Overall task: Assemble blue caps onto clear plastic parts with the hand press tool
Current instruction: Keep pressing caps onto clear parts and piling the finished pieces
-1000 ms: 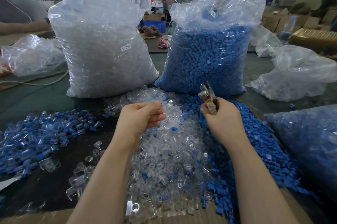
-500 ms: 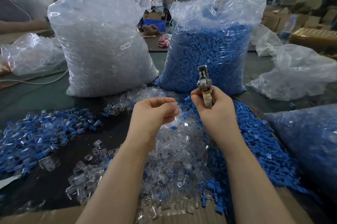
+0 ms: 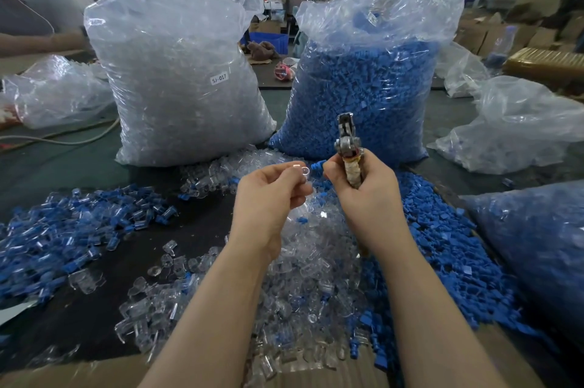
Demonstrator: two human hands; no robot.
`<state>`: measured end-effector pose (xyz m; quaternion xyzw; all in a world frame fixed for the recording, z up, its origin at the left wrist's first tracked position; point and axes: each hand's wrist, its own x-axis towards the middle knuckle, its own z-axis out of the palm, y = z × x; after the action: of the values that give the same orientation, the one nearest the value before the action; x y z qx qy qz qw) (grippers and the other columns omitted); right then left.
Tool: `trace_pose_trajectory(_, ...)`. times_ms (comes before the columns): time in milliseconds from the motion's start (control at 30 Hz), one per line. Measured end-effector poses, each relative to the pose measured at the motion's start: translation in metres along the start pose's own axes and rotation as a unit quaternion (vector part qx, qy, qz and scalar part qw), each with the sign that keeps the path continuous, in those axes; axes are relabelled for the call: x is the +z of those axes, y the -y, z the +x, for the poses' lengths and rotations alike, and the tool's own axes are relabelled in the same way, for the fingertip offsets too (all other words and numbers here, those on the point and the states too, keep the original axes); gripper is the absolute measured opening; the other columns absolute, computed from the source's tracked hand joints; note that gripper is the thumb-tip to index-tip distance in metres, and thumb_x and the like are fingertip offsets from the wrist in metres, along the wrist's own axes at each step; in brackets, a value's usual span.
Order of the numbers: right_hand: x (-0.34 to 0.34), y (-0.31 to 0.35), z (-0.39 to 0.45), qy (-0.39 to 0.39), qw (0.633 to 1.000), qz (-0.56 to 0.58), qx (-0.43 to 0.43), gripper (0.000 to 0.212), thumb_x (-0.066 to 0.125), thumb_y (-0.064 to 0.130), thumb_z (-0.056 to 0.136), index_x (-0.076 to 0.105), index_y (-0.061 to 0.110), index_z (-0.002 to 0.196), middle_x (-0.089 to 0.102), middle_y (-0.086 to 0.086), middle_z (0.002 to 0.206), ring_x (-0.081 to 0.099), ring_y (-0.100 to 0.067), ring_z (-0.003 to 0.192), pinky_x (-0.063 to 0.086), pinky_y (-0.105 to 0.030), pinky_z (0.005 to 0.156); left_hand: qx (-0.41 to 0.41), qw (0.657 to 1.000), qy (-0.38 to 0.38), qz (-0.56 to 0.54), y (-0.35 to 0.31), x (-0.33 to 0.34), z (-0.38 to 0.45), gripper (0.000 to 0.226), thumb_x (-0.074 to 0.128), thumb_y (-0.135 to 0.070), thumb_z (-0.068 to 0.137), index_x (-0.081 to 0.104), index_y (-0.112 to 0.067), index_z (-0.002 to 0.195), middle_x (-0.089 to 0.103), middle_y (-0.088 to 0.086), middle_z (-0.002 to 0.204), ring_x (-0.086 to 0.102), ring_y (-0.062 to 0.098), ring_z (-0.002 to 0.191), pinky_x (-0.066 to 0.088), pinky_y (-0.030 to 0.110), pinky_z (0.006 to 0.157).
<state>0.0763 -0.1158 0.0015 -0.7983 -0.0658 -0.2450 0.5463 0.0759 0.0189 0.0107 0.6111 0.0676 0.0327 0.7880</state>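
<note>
My left hand [image 3: 270, 198] pinches a small clear plastic part [image 3: 301, 171] at its fingertips. My right hand [image 3: 363, 194] grips the metal hand press tool [image 3: 347, 147], jaws pointing up, and holds a blue cap [image 3: 317, 165] between thumb and forefinger. The cap and the clear part are almost touching, raised above the table. Below the hands lies a heap of loose clear parts [image 3: 294, 286], with a heap of loose blue caps [image 3: 442, 261] to its right. A pile of assembled blue-and-clear pieces [image 3: 69, 229] lies at the left.
A big bag of clear parts [image 3: 183, 77] and a big bag of blue caps [image 3: 369, 81] stand behind the heaps. More plastic bags lie at the right [image 3: 521, 128] and far left [image 3: 53, 90]. Cardboard [image 3: 94, 372] covers the near table edge. Another person's arm [image 3: 38, 39] is at the far left.
Both hands rose from the heap and came together. The tool swung upright. The clear part and blue cap now show at the fingertips, nearly meeting.
</note>
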Motion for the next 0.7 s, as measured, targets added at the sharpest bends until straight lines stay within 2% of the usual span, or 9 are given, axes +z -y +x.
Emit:
trace_pose_trajectory(100,0.001,0.002,-0.001,-0.002,1.000,0.004,-0.008,0.014,0.067,0.027,0.092,0.059,0.026,0.081,0.061,0.013,0.067,0.052,-0.002,0.063,0.041,-0.014,0.058,0.016,1.000,0.001,-0.025,-0.003,0.001,-0.003,0.004,0.070,-0.010,0.086,0.073,-0.012,0.086,0.072,0.000,0.067,0.069,0.007,0.063,0.051,0.015,0.056)
trace_pose_trajectory(267,0.003,0.001,-0.002,-0.017,1.000,0.001,-0.019,0.013,0.067,0.027,0.092,0.061,0.017,0.087,0.061,0.006,0.070,0.055,-0.007,0.065,0.044,-0.023,0.061,0.051,0.998,0.005,-0.030,-0.006,0.003,-0.009,0.007,0.074,-0.007,0.083,0.074,-0.012,0.088,0.075,0.003,0.073,0.071,0.010,0.067,0.053,0.016,0.060)
trace_pose_trajectory(500,0.004,0.002,-0.003,-0.031,0.999,-0.018,-0.026,0.015,0.066,0.029,0.092,0.056,0.025,0.081,0.060,0.011,0.069,0.056,-0.004,0.067,0.040,-0.014,0.057,0.103,0.995,0.009,-0.006,-0.005,0.009,-0.014,0.015,0.075,-0.002,0.082,0.075,-0.016,0.089,0.076,0.002,0.076,0.073,0.011,0.073,0.053,0.015,0.062)
trace_pose_trajectory(600,0.005,0.003,-0.003,-0.018,1.000,-0.008,-0.015,0.013,0.066,0.028,0.093,0.058,0.027,0.082,0.061,0.012,0.069,0.055,-0.001,0.066,0.039,-0.014,0.058,0.133,0.991,0.000,0.022,-0.004,0.009,-0.014,0.018,0.076,-0.004,0.081,0.076,-0.019,0.090,0.077,-0.001,0.081,0.074,0.011,0.077,0.055,0.017,0.067)
trace_pose_trajectory(700,0.005,0.004,-0.002,-0.006,1.000,0.004,-0.004,0.009,0.066,0.027,0.093,0.062,0.021,0.087,0.063,0.010,0.071,0.056,-0.003,0.066,0.043,-0.020,0.060,0.153,0.988,-0.007,0.037,-0.004,0.009,-0.014,0.019,0.077,-0.004,0.081,0.076,-0.020,0.091,0.077,-0.005,0.080,0.073,0.008,0.077,0.056,0.017,0.069)
